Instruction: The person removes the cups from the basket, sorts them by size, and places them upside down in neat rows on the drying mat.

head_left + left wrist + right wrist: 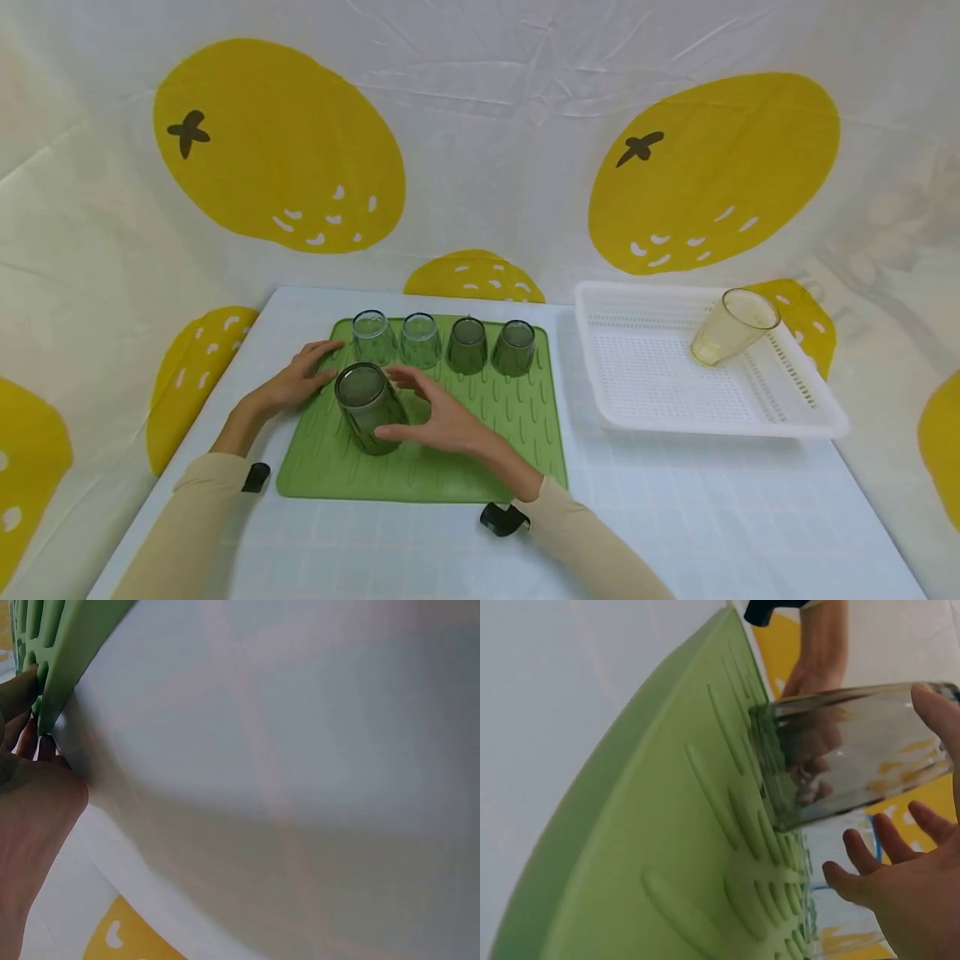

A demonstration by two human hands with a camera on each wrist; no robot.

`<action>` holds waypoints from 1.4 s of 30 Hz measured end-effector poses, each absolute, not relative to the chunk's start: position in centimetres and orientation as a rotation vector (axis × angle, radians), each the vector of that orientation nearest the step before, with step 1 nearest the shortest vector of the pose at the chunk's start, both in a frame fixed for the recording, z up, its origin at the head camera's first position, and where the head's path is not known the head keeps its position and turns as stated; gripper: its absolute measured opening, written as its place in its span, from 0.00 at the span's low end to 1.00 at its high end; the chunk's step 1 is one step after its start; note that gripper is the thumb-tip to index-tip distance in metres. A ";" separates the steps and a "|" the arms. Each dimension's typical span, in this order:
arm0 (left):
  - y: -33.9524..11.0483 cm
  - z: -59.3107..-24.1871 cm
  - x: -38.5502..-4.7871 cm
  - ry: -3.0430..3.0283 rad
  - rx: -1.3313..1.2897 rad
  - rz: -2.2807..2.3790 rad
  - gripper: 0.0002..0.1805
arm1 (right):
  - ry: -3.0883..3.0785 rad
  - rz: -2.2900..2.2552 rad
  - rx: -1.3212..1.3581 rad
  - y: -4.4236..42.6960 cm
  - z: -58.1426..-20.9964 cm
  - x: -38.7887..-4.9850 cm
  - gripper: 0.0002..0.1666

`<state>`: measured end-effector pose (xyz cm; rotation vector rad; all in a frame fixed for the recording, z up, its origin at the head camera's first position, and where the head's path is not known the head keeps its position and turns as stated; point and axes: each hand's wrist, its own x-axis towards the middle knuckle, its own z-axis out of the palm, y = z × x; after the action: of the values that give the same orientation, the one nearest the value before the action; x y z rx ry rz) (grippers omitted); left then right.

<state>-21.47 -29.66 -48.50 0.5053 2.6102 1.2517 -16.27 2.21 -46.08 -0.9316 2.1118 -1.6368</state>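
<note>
A tall grey glass (369, 417) stands on the green ribbed mat (457, 467), apparently mouth down with its dark base on top. My right hand (446, 417) is around its right side with spread fingers. In the right wrist view, the thumb overlaps the tall glass (855, 750) near its top end, while the other fingers are apart from it; contact is hard to judge. My left hand (298, 379) rests at the mat's left edge. In the left wrist view, its fingers (21, 694) touch the ribbed edge, and some fingertips are partly hidden behind it.
Along the mat's back edge stand two clear glasses, one left (373, 340) and one beside it (420, 343), then two short grey glasses, one (468, 348) beside another (514, 350). At right, a white basket (611, 417) holds a leaning yellow glass (731, 325).
</note>
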 end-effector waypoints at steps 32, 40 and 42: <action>-29.7 -48.2 -21.4 2.591 0.550 1.270 0.30 | 2.371 -1.759 -0.982 11.2 -42.1 -16.8 0.19; -29.7 -48.4 -21.6 2.586 0.545 1.280 0.30 | 2.416 -1.786 -0.822 14.2 -40.9 -17.6 0.18; -29.6 -48.4 -21.6 2.590 0.539 1.276 0.30 | 2.407 -1.805 -0.811 14.9 -40.6 -17.9 0.18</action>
<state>-21.59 -29.65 -48.38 0.5392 2.5897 1.2760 -17.87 14.91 -40.58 -0.8107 2.4074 -1.8051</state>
